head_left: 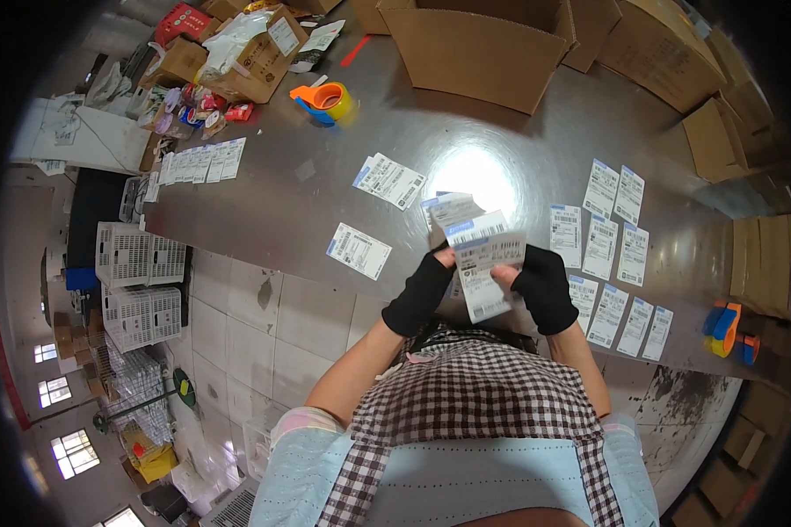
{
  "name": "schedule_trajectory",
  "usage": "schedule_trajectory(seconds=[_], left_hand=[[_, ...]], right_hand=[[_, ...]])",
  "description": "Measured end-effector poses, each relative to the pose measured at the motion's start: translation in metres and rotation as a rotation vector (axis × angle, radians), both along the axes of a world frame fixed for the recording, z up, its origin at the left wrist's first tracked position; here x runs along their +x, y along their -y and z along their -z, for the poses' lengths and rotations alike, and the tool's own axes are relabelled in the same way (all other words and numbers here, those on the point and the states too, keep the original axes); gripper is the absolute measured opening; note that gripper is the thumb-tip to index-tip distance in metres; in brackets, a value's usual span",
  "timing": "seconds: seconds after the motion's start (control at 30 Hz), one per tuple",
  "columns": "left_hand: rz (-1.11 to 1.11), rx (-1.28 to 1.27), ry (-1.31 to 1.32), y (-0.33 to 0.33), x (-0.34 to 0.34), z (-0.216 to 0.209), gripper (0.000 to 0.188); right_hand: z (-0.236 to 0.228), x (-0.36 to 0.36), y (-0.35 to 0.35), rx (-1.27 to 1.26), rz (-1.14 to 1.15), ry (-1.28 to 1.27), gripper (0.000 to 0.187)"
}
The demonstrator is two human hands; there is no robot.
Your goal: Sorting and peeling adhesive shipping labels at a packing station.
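Observation:
Both my hands wear black fingerless gloves and are at the table's near edge, in front of my checked apron. A few white printed shipping labels with blue strips are held between them, overlapping. My left hand grips their left side, its fingers partly hidden behind the paper. My right hand pinches the front label, thumb on top. Just beyond, another label shows partly behind the held ones; I cannot tell whether it is held or lying down. Left of my hands lie a label pair and a single label.
Several labels lie in rows to the right, and an overlapping row at far left. Tape dispensers stand at back left and right edge. An open carton sits at the back of the metal table. White crates stand left.

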State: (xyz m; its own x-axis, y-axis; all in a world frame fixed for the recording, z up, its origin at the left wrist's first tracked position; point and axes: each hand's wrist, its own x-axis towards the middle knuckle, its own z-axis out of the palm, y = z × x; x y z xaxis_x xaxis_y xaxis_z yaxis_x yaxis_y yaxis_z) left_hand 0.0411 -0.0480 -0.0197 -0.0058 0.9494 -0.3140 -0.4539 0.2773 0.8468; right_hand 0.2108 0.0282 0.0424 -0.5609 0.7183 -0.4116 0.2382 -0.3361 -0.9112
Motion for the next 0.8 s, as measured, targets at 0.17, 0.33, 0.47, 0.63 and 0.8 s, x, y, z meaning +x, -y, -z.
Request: schedule_trajectory(seconds=[0.17, 0.33, 0.47, 0.63, 0.8], left_hand=[[-0.273, 0.026, 0.536, -0.017, -0.004, -0.023, 0.05], [-0.259, -0.01, 0.249, -0.012, -0.005, -0.029, 0.044], [-0.268, 0.043, 0.191, -0.013, -0.001, -0.027, 0.043], [-0.245, 0.062, 0.324, -0.01, -0.005, -0.026, 0.043], [-0.231, -0.001, 0.526, -0.014, -0.014, -0.033, 0.04]], right_hand=[[0.022, 0.009, 0.015, 0.186, -0.057, -0.047, 0.024], [0.026, 0.012, 0.021, 0.229, -0.068, -0.005, 0.023], [0.017, 0.002, 0.032, 0.23, 0.236, -0.197, 0.019], [0.032, 0.02, 0.015, 0.34, -0.078, -0.021, 0.017], [0.029, 0.028, 0.005, 0.648, -0.345, 0.201, 0.021]])
